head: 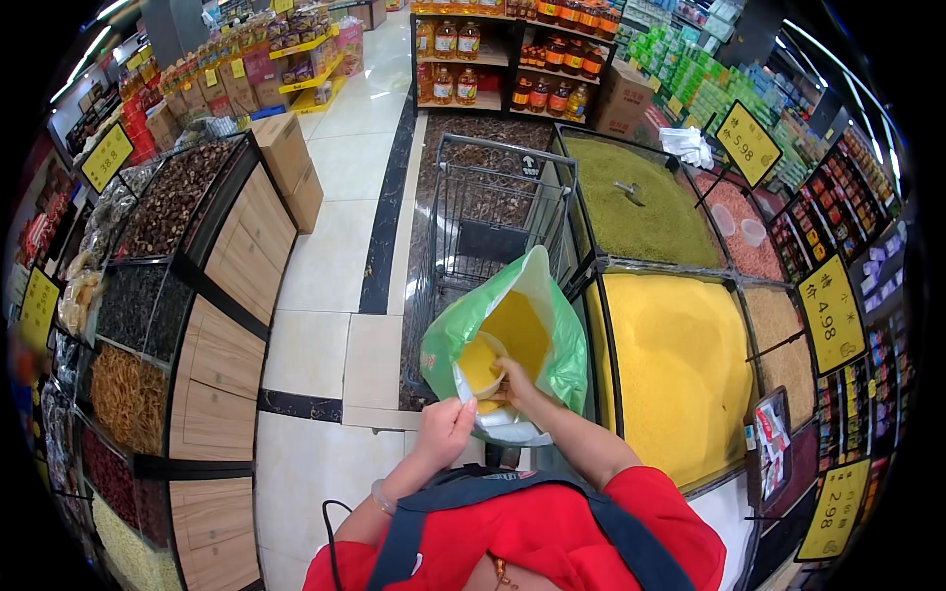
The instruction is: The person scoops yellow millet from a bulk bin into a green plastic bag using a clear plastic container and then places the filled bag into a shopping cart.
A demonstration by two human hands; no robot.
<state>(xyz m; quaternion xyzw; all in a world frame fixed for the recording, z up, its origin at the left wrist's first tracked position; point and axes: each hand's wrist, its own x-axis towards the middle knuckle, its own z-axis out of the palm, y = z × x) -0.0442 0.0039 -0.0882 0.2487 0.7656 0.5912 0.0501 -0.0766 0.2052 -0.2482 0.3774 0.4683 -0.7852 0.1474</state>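
Note:
My left hand [446, 430] pinches the near rim of a green woven plastic sack [567, 358], whose mouth gapes toward me. Reaching inside the mouth, my right hand [513, 381] grips the edge of a translucent plastic bowl [482, 375]. Yellow grain shows in the bowl, and the sack's inside looks yellow too. How full the sack is I cannot tell. The sack is at the near end of a grey wire shopping cart [491, 240]; what bears its weight is hidden. To the right is a bin of fine yellow grain [676, 354] with a hollow in its surface.
A bin of green beans [635, 199] with a metal scoop [628, 193] adjoins it. Yellow price signs [831, 316] rise on the right. Wooden cabinets [222, 399] topped with dried goods line the left, beyond a tiled aisle [307, 347]. Oil bottles fill a shelf [510, 63] ahead.

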